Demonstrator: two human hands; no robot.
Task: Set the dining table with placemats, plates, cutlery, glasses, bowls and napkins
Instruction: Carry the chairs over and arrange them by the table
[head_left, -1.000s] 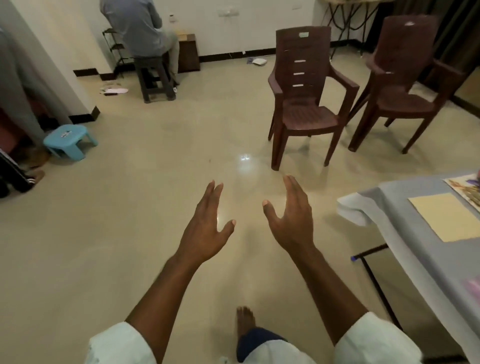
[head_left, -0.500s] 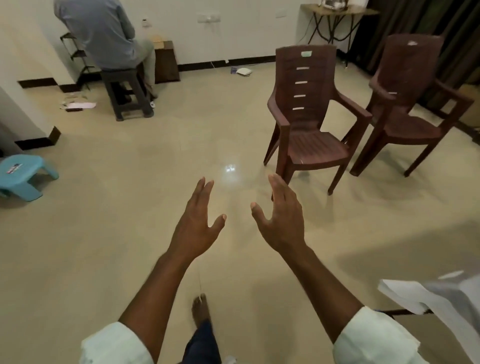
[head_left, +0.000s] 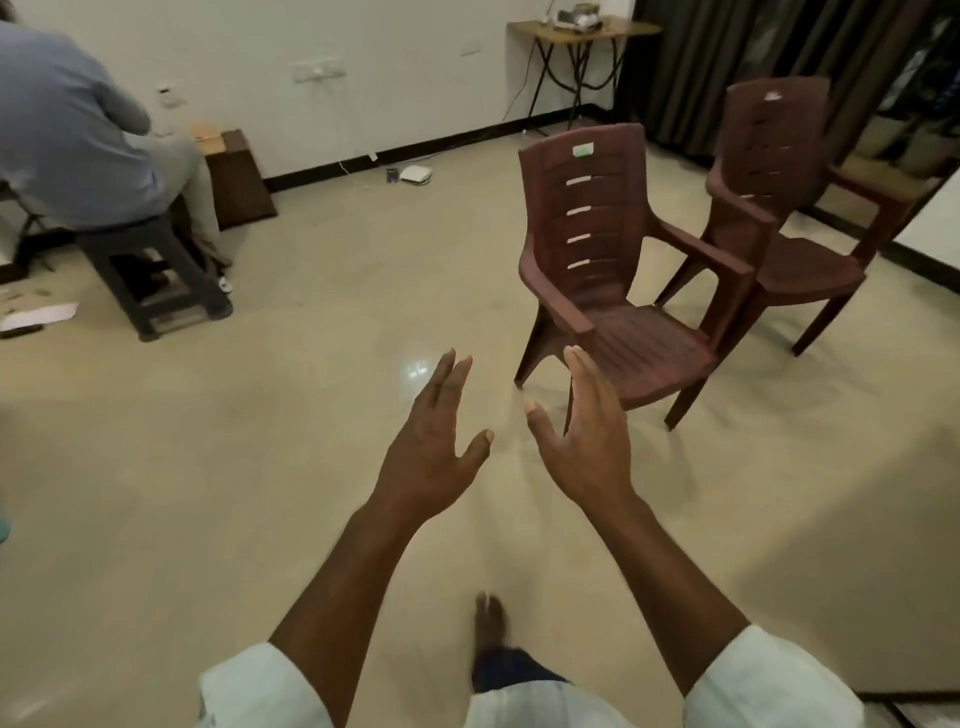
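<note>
Over beige floor (head_left: 260, 467), both hands raised mid-air, apart from each other. Left hand (head_left: 434, 447) grip wide, fingers straight, thumb out, holding nothing. Right hand (head_left: 587, 441) grip wide, fingers straight, empty. Bare foot (head_left: 491, 621) below, between forearms. Task's tableware and bench out of view. Brown chair (head_left: 608, 270) just beyond right hand, second chair (head_left: 784, 208) beside it. Seated person (head_left: 72, 130) on dark stool (head_left: 150, 270) far left.

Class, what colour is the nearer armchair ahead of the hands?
Dark reddish-brown: the nearer armchair, seen in the head view.
</note>
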